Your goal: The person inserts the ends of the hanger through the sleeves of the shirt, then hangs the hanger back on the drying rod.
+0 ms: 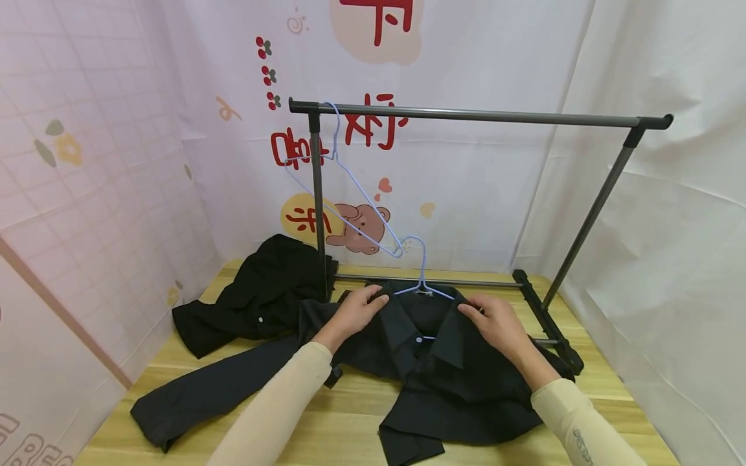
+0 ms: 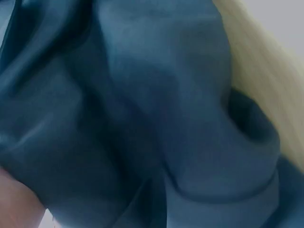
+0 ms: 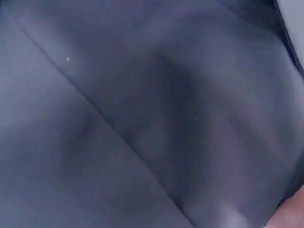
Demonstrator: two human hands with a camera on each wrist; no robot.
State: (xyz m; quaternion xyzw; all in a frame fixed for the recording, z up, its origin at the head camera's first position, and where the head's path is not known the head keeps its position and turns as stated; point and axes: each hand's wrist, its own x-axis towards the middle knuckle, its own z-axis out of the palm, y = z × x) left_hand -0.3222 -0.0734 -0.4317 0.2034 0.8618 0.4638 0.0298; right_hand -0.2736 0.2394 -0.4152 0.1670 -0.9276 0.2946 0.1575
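A black collared shirt lies on the table with a light blue wire hanger inside its neck; the hook stands up above the collar. My left hand pinches the shirt at the left side of the collar, thumb on top. At the collar's right side my right hand grips the cloth between thumb and fingers. In the left wrist view, folds of the dark shirt fill most of the picture. The right wrist view shows shirt cloth with a seam, and a bit of hand at the lower right corner.
Behind the shirt stands a dark metal clothes rack. Another blue wire hanger hangs at the left end of its bar. A second black garment lies bunched at the back left of the wooden table.
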